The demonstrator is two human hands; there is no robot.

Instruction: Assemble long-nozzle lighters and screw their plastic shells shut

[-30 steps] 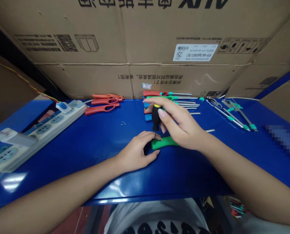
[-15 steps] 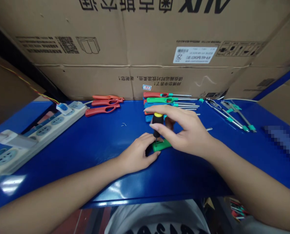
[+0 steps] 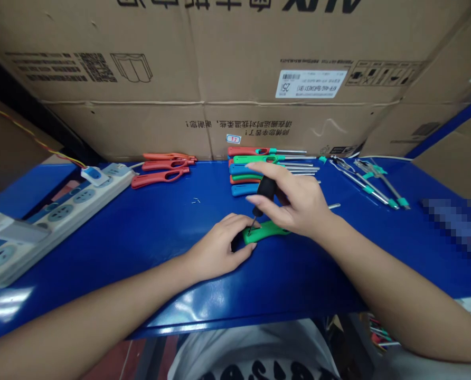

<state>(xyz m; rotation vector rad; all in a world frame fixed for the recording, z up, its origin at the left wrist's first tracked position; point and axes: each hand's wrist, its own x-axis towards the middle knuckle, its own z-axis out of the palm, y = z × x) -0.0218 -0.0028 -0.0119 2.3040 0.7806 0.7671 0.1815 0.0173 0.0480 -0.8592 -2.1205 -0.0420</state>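
Note:
A green lighter (image 3: 266,231) with a long metal tube lies on the blue table, its middle partly behind my right hand. My left hand (image 3: 223,248) grips its handle end between thumb and fingers. In my right hand (image 3: 299,203) is a black screwdriver (image 3: 266,191), leaning to the right, its tip down at the green handle near my left fingers. Whether the tip sits in a screw is too small to tell. Behind my right hand lies a row of finished-looking long lighters (image 3: 251,168) in red, green and blue, partly covered by the hand.
Several red lighter shells (image 3: 160,178) lie at the back left, near a white power strip (image 3: 61,214). Small metal pins (image 3: 196,200) lie mid-table. Metal tubes with green ends (image 3: 372,184) lie at the back right. A large cardboard box (image 3: 235,68) stands along the back edge.
The screwdriver has tilted from nearly upright to leaning right, and my right hand has shifted with it. My left hand still holds the green lighter. The whole view has shifted slightly.

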